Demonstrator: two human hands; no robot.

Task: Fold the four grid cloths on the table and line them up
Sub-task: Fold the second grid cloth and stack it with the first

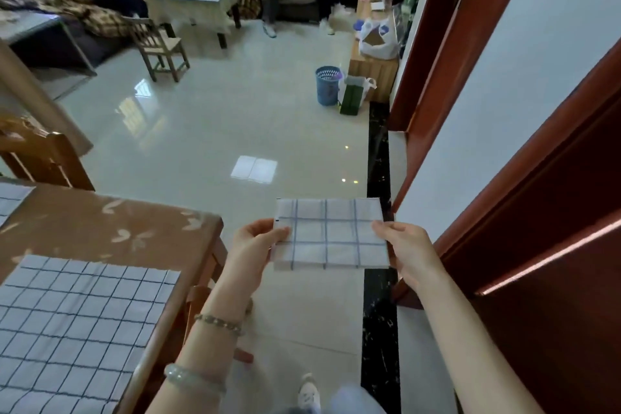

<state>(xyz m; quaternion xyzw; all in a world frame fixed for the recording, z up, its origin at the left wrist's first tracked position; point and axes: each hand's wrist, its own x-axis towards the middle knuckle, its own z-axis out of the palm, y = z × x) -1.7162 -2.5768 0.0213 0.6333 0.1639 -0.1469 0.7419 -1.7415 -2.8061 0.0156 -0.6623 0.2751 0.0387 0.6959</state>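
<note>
We are pinching a folded grid cloth (331, 235) in mid-air, left hand (258, 245) and right hand (403, 250) on opposite edges. It looks light and limp; corners suit gripping. Left of our grip, an unfolded cloth (77, 319) is lying on the table (100, 222).

Head camera faces forward and down, seemingly standing.

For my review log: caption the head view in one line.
Left hand and right hand hold a folded grid cloth over the floor, beside a table bearing an unfolded grid cloth.
</note>
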